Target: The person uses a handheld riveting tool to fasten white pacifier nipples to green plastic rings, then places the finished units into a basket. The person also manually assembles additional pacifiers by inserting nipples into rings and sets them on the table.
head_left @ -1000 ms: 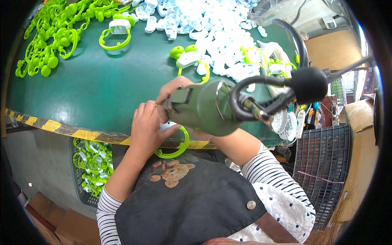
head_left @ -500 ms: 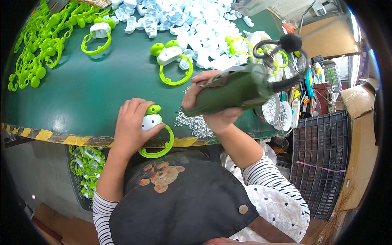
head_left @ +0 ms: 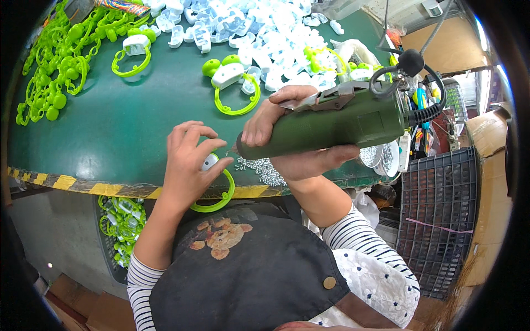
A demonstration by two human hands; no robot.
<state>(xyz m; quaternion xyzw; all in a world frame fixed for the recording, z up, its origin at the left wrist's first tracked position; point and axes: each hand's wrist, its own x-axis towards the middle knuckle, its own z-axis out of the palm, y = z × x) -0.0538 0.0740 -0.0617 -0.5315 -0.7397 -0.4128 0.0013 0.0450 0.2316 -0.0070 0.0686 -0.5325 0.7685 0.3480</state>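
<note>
My right hand is wrapped round a dark green electric screwdriver, which lies nearly level above the table, its cord end to the right. The screwdriver's narrow end points left, close to the fingertips of my left hand. That hand is open, thumb and index finger apart, over a bright green ring with a white body at the table's front edge. My left hand partly covers this piece. Whether a screw sits at my left fingertips is too small to tell. Loose silver screws lie under the screwdriver.
Two similar ring pieces lie farther back. Green parts are heaped at the left, white shells at the back. Bowls of screws stand at the right. A crate of green pieces is below the left edge, a black crate at the right.
My left hand has lifted off the ring piece and its fingers have spread toward the screwdriver's end. The screwdriver has shifted a little right and turned more level.
</note>
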